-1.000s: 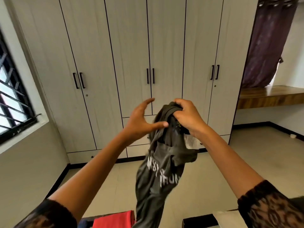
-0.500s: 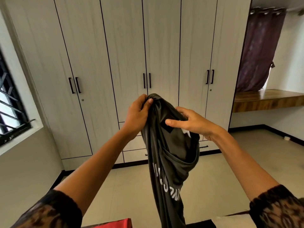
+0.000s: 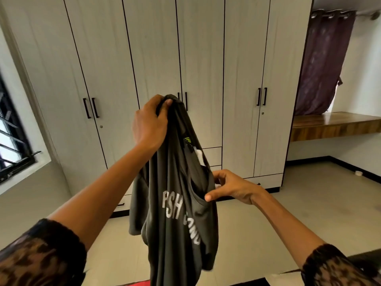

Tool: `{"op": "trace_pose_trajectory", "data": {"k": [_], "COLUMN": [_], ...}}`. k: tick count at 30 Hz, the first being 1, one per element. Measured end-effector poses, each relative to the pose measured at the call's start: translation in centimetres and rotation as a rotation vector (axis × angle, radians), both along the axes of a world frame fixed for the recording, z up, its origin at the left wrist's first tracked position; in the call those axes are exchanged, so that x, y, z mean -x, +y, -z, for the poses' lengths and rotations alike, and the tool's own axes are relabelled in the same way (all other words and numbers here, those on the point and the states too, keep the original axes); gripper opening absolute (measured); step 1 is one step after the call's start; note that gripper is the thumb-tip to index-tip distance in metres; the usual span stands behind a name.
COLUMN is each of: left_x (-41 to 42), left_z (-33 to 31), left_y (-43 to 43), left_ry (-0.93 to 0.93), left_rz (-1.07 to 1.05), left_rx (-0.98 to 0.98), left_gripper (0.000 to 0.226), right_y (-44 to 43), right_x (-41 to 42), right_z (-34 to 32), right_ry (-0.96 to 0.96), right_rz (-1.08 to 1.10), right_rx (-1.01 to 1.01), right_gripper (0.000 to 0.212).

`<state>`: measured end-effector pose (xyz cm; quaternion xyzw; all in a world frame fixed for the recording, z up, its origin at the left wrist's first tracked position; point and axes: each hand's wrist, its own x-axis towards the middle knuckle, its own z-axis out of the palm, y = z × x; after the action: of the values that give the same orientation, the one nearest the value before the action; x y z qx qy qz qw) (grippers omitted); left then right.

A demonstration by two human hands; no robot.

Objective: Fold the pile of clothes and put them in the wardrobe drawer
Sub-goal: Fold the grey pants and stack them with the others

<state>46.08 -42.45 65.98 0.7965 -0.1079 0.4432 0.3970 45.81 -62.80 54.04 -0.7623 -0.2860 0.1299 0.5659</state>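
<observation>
The left hand's fingers (image 3: 165, 102) have risen with the bunched top of the dark T-shirt (image 3: 177, 213), while the right hand's fingers (image 3: 218, 175) have dropped to its neckline, so the cloth now hangs longer and its white lettering shows. The left hand (image 3: 150, 124) is curled tight round that gathered top edge and carries the weight. The right hand (image 3: 233, 187) is only half closed, and seems to pinch the rim of the neck opening between thumb and fingers. The shirt is held in the air between the two arms, in front of the wardrobe (image 3: 206, 58) and above the floor, resting on nothing. Its long axis runs vertically, top at the left hand and hem down out of view, the printed side facing the person. The step in hand looks like shaking out and finding the shoulders. Folding has not begun; next the hands probably need to take one shoulder each and spread the shirt flat.
</observation>
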Motion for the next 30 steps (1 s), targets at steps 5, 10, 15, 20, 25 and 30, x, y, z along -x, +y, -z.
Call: {"op": "trace_pose_trajectory", "data": {"k": [5,10,15,20,25,30], "left_x": [-0.4,-0.7,-0.9,-1.1,-1.2,-1.2], "left_z": [-0.5,-0.6,-1.2,-1.8,-2.5,-2.7], "left_y": [2.7,3.4,3.4,3.8,3.9,4.5], "left_ry": [-0.006,-0.011,-0.037,-0.047,-0.057,-0.069], "left_rz": [-0.172,-0.179,-0.142,-0.136,-0.127,-0.122], "left_rx": [0.11,0.135,0.079,0.058,0.052,-0.008], "left_gripper": [0.027,0.029,0.026,0.026,0.027,0.026], "right_y": [-0.5,3.3,8.4,11.9,13.9,12.8], "right_x": [-0.9,-0.4,1.2,2.5,1.9,-0.1], "right_z": [2.8,3.8,2.9,3.9,6.6,6.4], "right_ry": [0.146,0.117,-0.067,-0.582,-1.011,-0.779], "right_rz": [-0.027,0.122,0.26,0.596,0.881,0.954], "right_rx": [-0.064,-0.057,-0.104,-0.107,0.05,0.043], "right_gripper": [0.024,0.041,0.083,0.08,0.023,0.017]}}
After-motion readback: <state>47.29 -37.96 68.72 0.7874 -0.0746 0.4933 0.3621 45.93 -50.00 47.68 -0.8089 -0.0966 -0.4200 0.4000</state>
